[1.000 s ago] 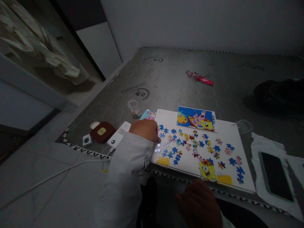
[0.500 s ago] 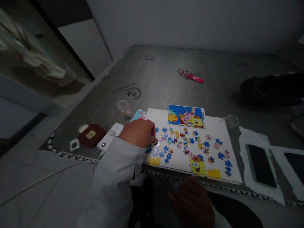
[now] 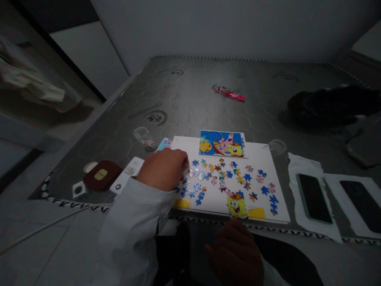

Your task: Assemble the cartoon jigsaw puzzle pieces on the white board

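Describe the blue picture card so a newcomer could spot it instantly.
Find the white board on the gray surface. Across its far edge lies the blue picture card. Unlike the small puzzle pieces nearer the person, it's one large barcoded rectangle.

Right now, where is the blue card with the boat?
In the head view, the blue card lies near centre, at the far edge of the white board, just beyond the puzzle pieces.

Puzzle pieces [image 3: 229, 174] on board [image 3: 186, 143], picture card [image 3: 222, 143] behind them, phones [image 3: 314, 198] right
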{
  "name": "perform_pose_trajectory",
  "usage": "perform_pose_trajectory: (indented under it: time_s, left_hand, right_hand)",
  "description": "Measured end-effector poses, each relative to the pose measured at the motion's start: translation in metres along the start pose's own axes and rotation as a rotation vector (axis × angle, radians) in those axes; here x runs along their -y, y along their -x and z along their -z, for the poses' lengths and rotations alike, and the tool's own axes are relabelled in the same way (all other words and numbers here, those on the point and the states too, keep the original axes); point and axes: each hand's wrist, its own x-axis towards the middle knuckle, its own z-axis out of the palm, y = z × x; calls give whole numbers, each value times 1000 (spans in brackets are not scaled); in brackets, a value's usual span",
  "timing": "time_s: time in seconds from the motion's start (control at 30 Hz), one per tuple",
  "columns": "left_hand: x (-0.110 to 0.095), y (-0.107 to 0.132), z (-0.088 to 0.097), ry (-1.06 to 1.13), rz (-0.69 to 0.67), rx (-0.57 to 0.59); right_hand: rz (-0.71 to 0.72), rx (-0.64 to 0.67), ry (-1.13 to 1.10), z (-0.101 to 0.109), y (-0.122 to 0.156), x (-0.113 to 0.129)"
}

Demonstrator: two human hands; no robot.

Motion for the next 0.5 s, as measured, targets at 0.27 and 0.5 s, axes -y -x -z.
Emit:
perform_pose_trajectory:
  time_s: [0.27, 0.5]
  left_hand:
    - [-5, 1, 0, 17, -24, -5]
    - [-11, 4, -1, -1, -39, -18]
  right_hand:
    - [-4, 3, -17, 5, -3, -1]
    - [-42, -47, -22, 2, 0, 1]
